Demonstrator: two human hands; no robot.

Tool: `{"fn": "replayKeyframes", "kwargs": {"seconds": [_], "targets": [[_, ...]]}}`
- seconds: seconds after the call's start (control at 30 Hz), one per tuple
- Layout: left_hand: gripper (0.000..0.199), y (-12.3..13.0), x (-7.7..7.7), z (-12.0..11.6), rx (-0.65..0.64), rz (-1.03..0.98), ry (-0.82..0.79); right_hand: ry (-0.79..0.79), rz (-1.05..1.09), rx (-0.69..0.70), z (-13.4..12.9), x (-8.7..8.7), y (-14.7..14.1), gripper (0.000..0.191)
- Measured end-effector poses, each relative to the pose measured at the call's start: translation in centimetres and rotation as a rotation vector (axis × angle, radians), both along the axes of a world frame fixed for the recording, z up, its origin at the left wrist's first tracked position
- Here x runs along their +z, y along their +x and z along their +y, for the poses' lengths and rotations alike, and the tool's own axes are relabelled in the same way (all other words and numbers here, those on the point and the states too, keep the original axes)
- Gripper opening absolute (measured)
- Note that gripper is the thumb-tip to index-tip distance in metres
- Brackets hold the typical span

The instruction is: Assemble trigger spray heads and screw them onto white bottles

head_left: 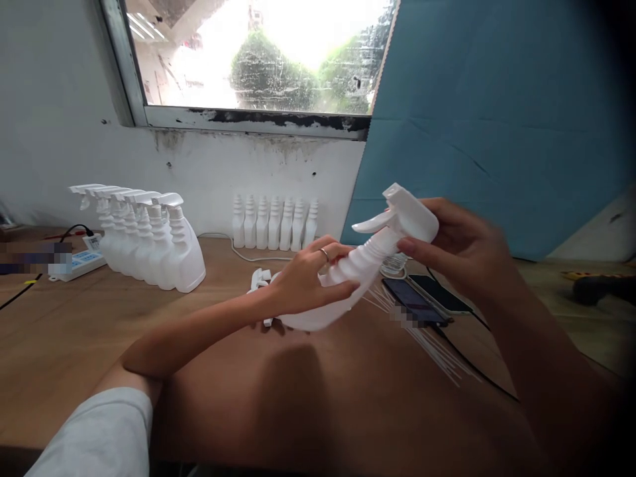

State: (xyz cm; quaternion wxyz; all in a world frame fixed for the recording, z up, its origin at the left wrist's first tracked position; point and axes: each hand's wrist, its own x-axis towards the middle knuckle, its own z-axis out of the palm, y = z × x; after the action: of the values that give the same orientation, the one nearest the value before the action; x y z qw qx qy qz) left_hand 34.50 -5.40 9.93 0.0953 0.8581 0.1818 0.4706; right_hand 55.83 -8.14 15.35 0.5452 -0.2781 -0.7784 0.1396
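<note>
My left hand (pixel 308 278) grips the body of a white plastic spray bottle (pixel 348 275), held tilted above the wooden table (pixel 149 331). My right hand (pixel 460 242) wraps around the white trigger sprayer head (pixel 405 215) sitting on the bottle's neck. A loose white trigger head (pixel 259 279) lies on the table just behind my left wrist.
A row of several capped spray bottles (pixel 149 242) stands at the left. Several capless bottles (pixel 273 222) line the wall under the window. Two phones (pixel 427 298) and thin clear dip tubes (pixel 437 351) lie to the right. A power strip (pixel 79 262) sits far left.
</note>
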Motion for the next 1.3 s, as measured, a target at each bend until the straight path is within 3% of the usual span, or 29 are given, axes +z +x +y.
{"fn": "replayKeyframes", "kwargs": {"seconds": [0.13, 0.23, 0.43, 0.53, 0.7, 0.9, 1.03, 1.3], "targets": [[0.036, -0.3, -0.1, -1.9, -0.029, 0.049, -0.247, 0.011, -0.095, 0.089, -0.9, 0.2, -1.0, 0.032], [0.035, -0.5, -0.1, -2.4, -0.092, 0.072, -0.444, -0.065, -0.097, 0.156, -0.6, -0.5, -1.5, 0.034], [0.028, -0.5, 0.0, -2.6, -0.223, 0.038, -0.721, -0.272, 0.088, 0.286, 0.8, -3.7, -2.1, 0.017], [0.032, -0.4, -0.4, -2.3, -0.295, -0.024, -0.756, -0.281, 0.258, 0.255, 1.1, -5.6, -2.6, 0.021], [0.037, -0.4, -0.7, -1.8, -0.252, 0.086, -0.708, -0.218, 0.449, 0.204, 0.1, -7.1, -4.3, 0.023], [0.037, -0.9, 0.2, -1.9, -0.216, 0.211, -0.706, -0.237, 0.512, 0.197, -1.2, -7.3, -5.2, 0.022], [0.036, -1.1, 0.5, -2.0, -0.234, 0.212, -0.792, -0.244, 0.459, 0.218, -1.5, -7.0, -5.4, 0.025], [0.041, -0.4, -0.6, -1.0, -0.32, 0.152, -0.889, -0.259, 0.465, 0.264, -1.4, -7.1, -5.9, 0.021]]}}
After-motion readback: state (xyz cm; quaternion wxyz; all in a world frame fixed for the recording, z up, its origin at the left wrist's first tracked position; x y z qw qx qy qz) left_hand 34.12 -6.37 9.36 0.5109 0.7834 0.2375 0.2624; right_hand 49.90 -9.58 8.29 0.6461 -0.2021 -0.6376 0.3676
